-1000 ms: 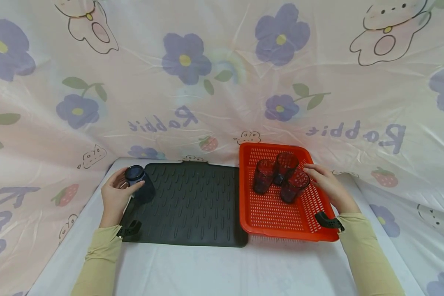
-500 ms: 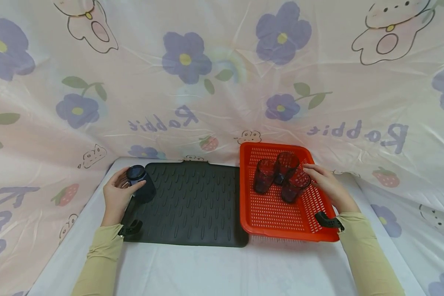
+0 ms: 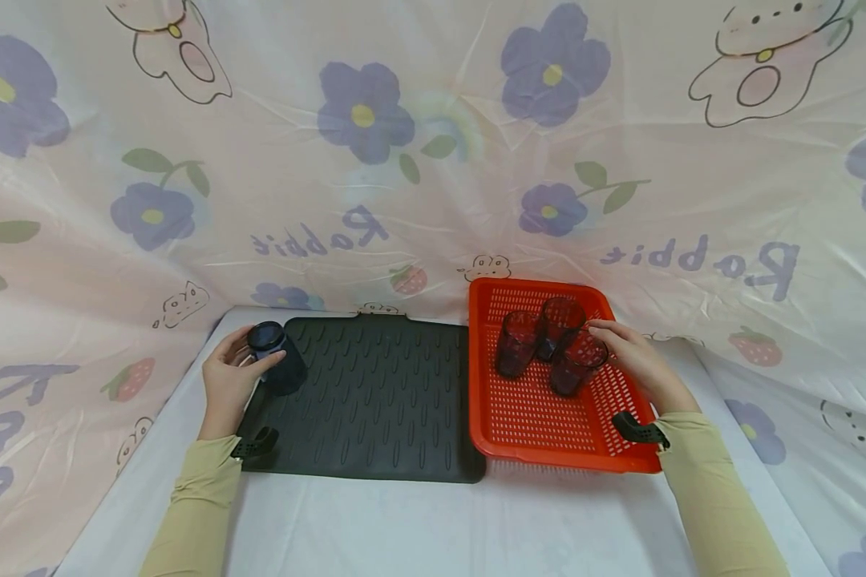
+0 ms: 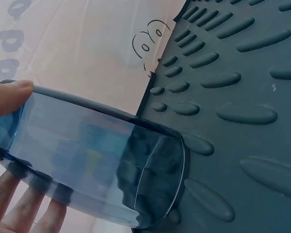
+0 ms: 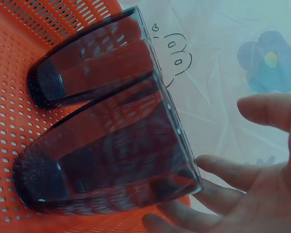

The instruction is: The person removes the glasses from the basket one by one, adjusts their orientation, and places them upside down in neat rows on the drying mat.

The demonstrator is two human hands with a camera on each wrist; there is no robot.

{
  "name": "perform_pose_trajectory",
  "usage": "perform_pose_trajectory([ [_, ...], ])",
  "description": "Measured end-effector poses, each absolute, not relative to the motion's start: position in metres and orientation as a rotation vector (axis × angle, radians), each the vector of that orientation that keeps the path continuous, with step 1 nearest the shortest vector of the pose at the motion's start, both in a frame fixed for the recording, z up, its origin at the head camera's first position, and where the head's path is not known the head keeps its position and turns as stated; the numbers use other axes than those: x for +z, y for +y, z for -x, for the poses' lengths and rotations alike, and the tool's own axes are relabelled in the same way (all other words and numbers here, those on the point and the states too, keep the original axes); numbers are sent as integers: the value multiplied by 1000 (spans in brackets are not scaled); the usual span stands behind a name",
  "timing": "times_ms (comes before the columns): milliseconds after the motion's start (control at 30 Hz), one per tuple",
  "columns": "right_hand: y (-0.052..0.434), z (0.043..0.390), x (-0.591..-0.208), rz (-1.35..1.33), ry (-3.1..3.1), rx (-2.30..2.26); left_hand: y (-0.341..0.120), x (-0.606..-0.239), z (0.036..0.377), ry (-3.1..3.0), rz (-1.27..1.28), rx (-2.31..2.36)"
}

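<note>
My left hand [image 3: 229, 381] grips a blue-tinted drinking glass [image 3: 283, 373] over the left side of the black ridged mat [image 3: 375, 401]. In the left wrist view, the thumb lies along one side of the glass [image 4: 87, 150] and the fingers along the other; its far end is at the mat. My right hand [image 3: 642, 365] is at the right of a red basket [image 3: 534, 461] holding 3 dark tinted glasses. Its fingers are by the rim of the nearest glass [image 5: 106, 155], thumb spread away. Whether a fingertip touches that rim, I cannot tell.
The other two glasses, the left one [image 3: 517, 344] and the back one [image 3: 559, 316], lean close together in the basket. Mat and basket sit side by side on a white-covered table [image 3: 375, 529]. A patterned curtain [image 3: 433, 184] rises behind and at both sides.
The left hand and its glass have shifted very slightly to the right, and the view has drifted a little. The right hand stays by the nearest glass in the basket.
</note>
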State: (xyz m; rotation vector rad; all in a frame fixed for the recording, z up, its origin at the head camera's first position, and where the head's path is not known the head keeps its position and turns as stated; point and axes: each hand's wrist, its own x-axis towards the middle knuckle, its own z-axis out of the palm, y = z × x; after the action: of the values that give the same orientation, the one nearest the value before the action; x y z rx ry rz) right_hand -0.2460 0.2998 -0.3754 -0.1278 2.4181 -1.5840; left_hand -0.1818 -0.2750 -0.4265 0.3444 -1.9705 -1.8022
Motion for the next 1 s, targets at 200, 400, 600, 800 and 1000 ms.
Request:
perform_pose_trajectory([
  [200,299,247,-377,106,2388,-1585,-277,-428,183,-2019,-357,-1800],
  [400,296,248,-379,88,2390,-1573,-293,-451,192,-2124,-372,-1773],
  [600,295,249,-381,77,2428,-1488,-300,-456,192,-2174,-371,-1745],
  [800,296,250,-386,144,2478,-1392,-301,-457,192,-2173,-383,-1750],
  [1000,301,252,-392,188,2455,-1423,-298,-457,193,-2167,-384,-1762],
])
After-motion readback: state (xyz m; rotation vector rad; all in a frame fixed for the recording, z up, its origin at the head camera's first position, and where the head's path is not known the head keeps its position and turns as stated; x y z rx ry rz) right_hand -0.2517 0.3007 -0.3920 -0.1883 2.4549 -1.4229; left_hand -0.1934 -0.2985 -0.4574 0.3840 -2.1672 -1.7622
